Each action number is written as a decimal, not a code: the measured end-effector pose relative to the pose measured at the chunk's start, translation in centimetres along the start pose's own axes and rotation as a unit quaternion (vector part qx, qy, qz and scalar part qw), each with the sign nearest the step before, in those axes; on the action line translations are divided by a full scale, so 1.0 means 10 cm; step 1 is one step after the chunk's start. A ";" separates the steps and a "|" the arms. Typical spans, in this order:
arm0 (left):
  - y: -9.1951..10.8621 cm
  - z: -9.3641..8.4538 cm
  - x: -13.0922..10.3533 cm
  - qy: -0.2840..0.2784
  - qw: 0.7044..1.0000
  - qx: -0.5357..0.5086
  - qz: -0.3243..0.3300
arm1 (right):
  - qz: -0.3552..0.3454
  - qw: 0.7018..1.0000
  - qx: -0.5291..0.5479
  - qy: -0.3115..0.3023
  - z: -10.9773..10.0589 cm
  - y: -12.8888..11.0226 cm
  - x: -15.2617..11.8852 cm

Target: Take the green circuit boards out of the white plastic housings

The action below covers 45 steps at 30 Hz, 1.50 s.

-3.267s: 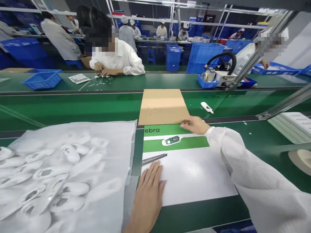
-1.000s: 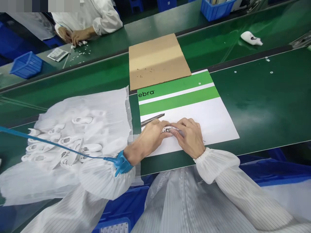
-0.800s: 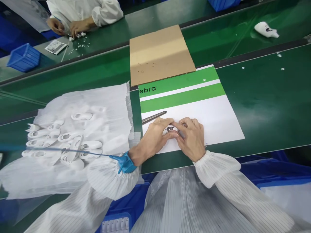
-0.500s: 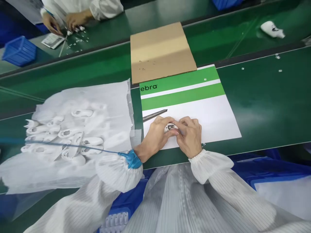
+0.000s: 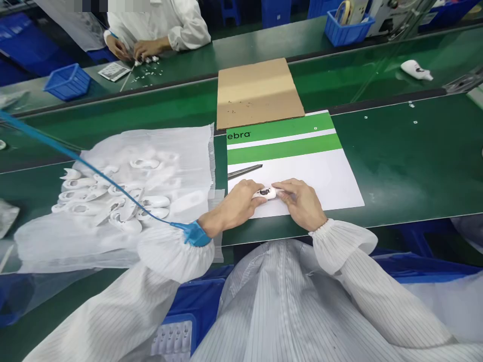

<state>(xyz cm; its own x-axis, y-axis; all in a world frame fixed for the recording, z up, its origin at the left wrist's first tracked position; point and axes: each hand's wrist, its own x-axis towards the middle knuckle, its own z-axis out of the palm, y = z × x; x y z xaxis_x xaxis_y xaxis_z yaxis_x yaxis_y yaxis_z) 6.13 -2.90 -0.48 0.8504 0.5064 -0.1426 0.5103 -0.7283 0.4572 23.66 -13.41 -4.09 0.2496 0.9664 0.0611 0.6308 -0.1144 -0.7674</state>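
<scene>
A small white plastic housing with a dark opening on top is held low over the white sheet. My left hand grips its left end between thumb and fingers. At its right end my right hand pinches with thumb and forefinger. The undersides of the fingers are hidden. Beyond my left hand, black tweezers lie on the sheet. A blue wrist strap with a cord circles my left wrist.
Several white housings lie on translucent foam wrap at left. Cardboard adjoins the sheet's far edge. Another person's hands work across the green bench, near a blue basket. A white housing lies far right.
The camera view has tilted up, showing more of the far side. My right hand has shifted to the housing's right end, so more of the housing shows between my hands.
</scene>
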 end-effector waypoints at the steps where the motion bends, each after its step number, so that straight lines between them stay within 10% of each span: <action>1: 0.02 -0.05 0.00 -0.015 1.000 -0.013 -0.016 | 0.001 1.000 0.003 -0.002 -0.01 -0.01 -0.01; 8: 0.08 0.12 -0.05 0.063 0.998 0.002 -0.015 | -0.076 0.992 -0.104 -0.003 0.00 -0.04 -0.04; 12: 0.10 0.35 -0.12 0.158 0.987 0.033 0.017 | -0.180 0.938 -0.294 -0.019 0.02 -0.16 -0.02; 17: 0.12 0.38 -0.13 0.138 0.990 0.036 0.006 | -0.253 0.881 -0.395 -0.060 0.04 -0.28 0.05; 25: 0.07 0.29 -0.05 0.058 0.995 0.071 0.036 | -0.182 0.954 -0.218 -0.098 -0.02 -0.13 0.16; 37: -0.13 0.12 0.26 0.140 0.987 -0.071 0.034 | -0.227 0.890 -0.392 -0.045 0.10 -0.32 0.02; 45: -0.15 0.13 0.34 0.092 0.992 -0.049 0.064 | -0.215 0.923 -0.318 -0.036 0.06 -0.37 0.01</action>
<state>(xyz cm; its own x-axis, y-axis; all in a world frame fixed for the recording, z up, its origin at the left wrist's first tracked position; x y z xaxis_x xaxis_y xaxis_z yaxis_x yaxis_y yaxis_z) 8.45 -0.65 -2.80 0.8650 0.4951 0.0812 0.3768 -0.7480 0.5463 20.89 -12.73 -1.61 -0.1595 0.9639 0.2134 0.9693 0.1939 -0.1514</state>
